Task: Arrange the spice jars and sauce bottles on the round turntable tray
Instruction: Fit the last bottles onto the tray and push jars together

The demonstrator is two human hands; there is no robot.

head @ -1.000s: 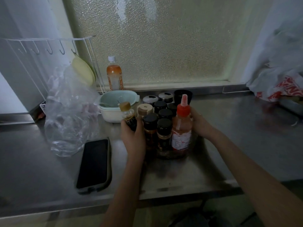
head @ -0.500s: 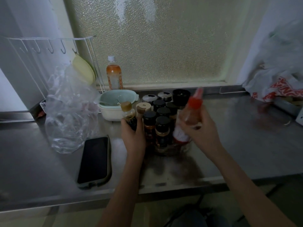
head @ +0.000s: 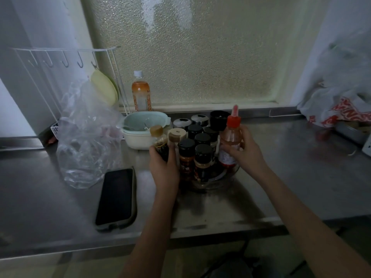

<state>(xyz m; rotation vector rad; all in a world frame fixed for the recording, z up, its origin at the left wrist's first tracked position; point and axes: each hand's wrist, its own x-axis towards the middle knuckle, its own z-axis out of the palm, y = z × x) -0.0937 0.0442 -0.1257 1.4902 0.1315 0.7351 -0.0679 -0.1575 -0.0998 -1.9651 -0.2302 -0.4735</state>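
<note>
Head view, looking down at a steel tabletop [head: 291, 177] with a clear round turntable tray [head: 215, 182] as the landmark. Crowding the tray: black-capped spice jars [head: 202, 157], two silver-lidded jars [head: 190, 122] at its far side, a black cup [head: 218, 119] at the far right. Left hand [head: 164, 167] wrapping around a dark sauce bottle with a tan cap [head: 159, 143] at the tray's left edge, fingers closed on its body. Right hand [head: 246, 153] clamping a red-capped sauce bottle [head: 230, 141] at the tray's right side, the bottle leaning slightly, its base low over the tray rim; touching the tray or not, cannot tell. A beige wooden-topped jar [head: 176, 135] standing just right of the tan-capped bottle. Sitting just behind and left of the tray, a pale green colander in a cream bowl [head: 143, 127]. Further back-left, an orange drink bottle [head: 141, 93] standing on the ledge of the frosted window [head: 200, 57]. Lying near-left of the tray, a dark phone [head: 116, 197], face up. Left of the tray beyond the phone, a crumpled clear plastic bag [head: 86, 141] in front of a white wire rack [head: 60, 63]. Far right of the tray, a white bag with red print [head: 341, 111].
</note>
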